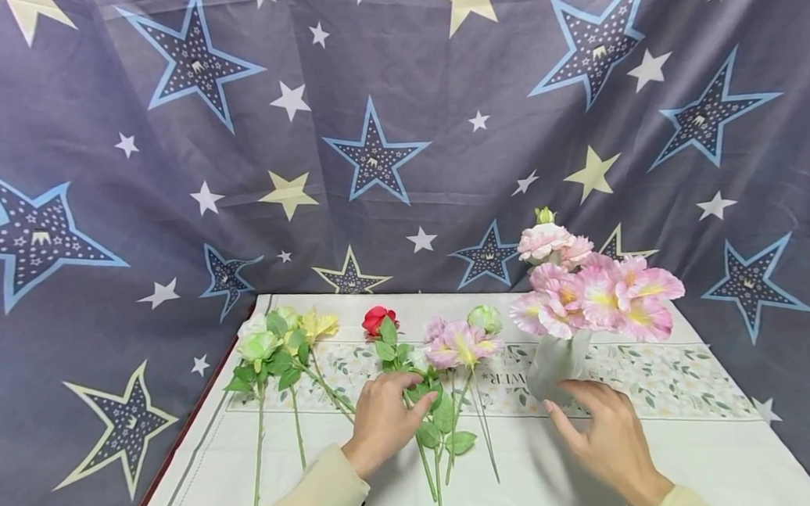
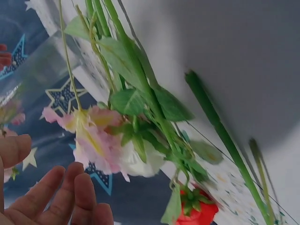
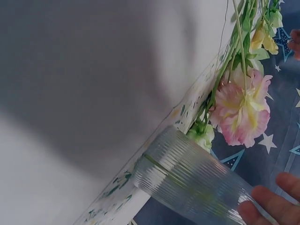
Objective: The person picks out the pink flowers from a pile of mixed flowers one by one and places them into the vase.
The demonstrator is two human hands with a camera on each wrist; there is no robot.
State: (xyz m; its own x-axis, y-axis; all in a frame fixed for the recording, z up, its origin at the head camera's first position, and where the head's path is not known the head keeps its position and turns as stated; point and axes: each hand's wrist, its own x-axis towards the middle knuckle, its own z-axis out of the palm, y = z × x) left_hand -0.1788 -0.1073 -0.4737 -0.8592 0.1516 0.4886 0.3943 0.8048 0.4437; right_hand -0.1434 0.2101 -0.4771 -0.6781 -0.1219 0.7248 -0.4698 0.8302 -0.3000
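Note:
My left hand [image 1: 387, 420] hovers over the middle flower stems, its fingers relaxed and holding nothing. Under and beside it lie a red rose [image 1: 378, 321], a pink-and-yellow flower [image 1: 464, 344] and a pale green bud [image 1: 484, 319]; leaves hide part of a white bloom [image 2: 140, 157]. To the right stands a clear ribbed vase [image 3: 187, 176] with pink flowers [image 1: 619, 293] in it. Beside the vase is my right hand [image 1: 607, 436], thumb and fingers spread apart. Its fingertips overlap the vase in the right wrist view; whether they touch it I cannot tell.
White-green flowers [image 1: 258, 343] and a yellow flower [image 1: 320, 323] lie at the left of the table. A white tablecloth [image 1: 507, 504] with a leafy printed band covers the table. Behind hangs a dark curtain [image 1: 378, 67] patterned with stars.

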